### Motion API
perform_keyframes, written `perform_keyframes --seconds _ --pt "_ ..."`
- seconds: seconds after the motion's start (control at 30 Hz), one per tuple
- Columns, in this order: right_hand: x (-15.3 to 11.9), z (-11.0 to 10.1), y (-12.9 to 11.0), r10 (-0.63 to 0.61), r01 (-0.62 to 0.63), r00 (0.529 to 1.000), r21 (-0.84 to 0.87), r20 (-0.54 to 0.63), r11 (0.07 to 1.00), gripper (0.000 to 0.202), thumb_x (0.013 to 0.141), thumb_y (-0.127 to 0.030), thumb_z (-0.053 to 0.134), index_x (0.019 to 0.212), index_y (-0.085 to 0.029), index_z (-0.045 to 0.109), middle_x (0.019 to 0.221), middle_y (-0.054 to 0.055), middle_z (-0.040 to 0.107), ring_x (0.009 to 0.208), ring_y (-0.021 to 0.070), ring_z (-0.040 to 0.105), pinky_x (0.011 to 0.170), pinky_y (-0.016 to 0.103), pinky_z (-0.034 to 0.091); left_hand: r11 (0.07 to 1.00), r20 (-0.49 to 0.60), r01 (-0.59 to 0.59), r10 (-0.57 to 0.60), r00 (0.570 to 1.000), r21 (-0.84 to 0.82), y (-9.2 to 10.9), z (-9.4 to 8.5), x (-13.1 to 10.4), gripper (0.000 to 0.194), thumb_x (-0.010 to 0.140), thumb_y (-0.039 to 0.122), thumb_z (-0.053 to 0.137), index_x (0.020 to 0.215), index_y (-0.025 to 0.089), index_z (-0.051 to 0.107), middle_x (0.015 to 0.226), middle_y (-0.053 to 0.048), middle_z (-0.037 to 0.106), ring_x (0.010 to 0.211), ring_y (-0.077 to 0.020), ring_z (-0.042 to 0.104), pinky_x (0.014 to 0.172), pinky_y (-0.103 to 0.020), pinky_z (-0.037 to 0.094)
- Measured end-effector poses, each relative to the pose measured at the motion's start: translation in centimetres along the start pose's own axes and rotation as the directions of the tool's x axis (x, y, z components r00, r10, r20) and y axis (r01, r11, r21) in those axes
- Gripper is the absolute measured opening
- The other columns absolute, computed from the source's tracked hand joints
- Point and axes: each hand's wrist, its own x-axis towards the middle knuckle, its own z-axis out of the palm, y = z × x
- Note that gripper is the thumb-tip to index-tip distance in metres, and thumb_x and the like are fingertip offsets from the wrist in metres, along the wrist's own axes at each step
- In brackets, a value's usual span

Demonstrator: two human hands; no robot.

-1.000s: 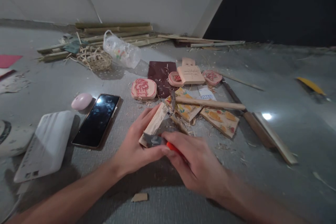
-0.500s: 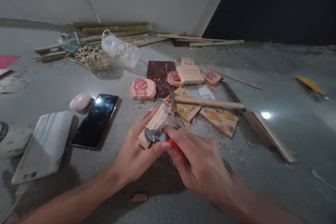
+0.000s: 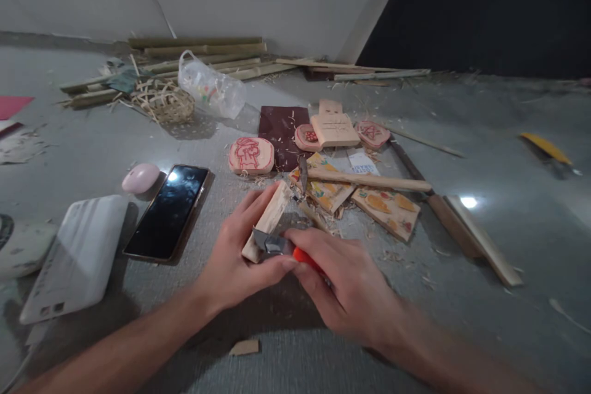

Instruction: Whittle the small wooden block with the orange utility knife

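A pale block of wood [image 3: 273, 214] with rough cut faces is gripped by my left hand [image 3: 236, 252], fingers wrapped round its far side. My right hand [image 3: 346, 280] closes on the red handle of a utility knife [image 3: 276, 242]. The wide blade lies against the near part of the block, and my left thumb reaches to the knife near its handle. Just beyond the hands lies a hammer [image 3: 369, 180] with a wooden handle, across painted wooden pieces [image 3: 386, 212]. Wood shavings are scattered around.
Left of my hands lie a phone [image 3: 168, 212], a pink rounded case [image 3: 141, 178] and a white power bank [image 3: 78, 255]. Farther back are a plastic cup [image 3: 212, 86], a woven basket [image 3: 164, 101] and bamboo sticks [image 3: 203, 48]. A long-bladed tool [image 3: 452, 225] and a yellow cutter [image 3: 545, 148] lie right.
The block has turned slightly in my left hand, its side face showing more. The knife has shifted a little down along it, both hands keeping their hold.
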Motion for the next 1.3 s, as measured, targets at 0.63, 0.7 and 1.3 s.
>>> perform_keyframes --seconds 0.63,0.7,1.3 --pt "0.0 -0.3 -0.3 0.088 -0.093 0.993 -0.055 -0.078 0.994 0.023 0.108 -0.025 0.047 0.126 -0.019 0.059 0.101 0.003 0.073 0.086 0.0161 0.069 0.071 0.028 0.05 0.998 -0.044 0.023 -0.021 0.999 0.052 0.5 0.4 -0.4 0.06 0.096 0.031 0.067 0.155 0.034 0.053 0.139 -0.007 0.066 0.126 -0.0268 0.064 0.105 -0.043 0.055" --pt "0.0 -0.3 -0.3 0.058 -0.059 0.997 -0.019 -0.053 0.998 0.021 0.108 -0.025 0.047 0.124 -0.019 0.058 0.098 0.002 0.072 0.084 0.0155 0.068 0.071 0.028 0.05 0.999 -0.013 -0.007 0.008 1.0 0.043 0.3 0.2 -0.4 0.063 0.095 0.033 0.067 0.156 0.034 0.051 0.139 -0.007 0.065 0.127 -0.028 0.063 0.105 -0.044 0.055" --pt "0.0 -0.4 -0.2 0.001 -0.002 1.0 0.033 0.015 0.999 0.023 0.108 -0.026 0.048 0.127 -0.018 0.058 0.103 0.003 0.073 0.089 0.0162 0.07 0.075 0.029 0.052 1.0 0.022 0.021 -0.022 1.0 0.022 1.0 0.2 -0.3 0.068 0.093 0.052 0.069 0.155 0.029 0.053 0.139 -0.01 0.063 0.128 -0.0332 0.061 0.107 -0.05 0.052"
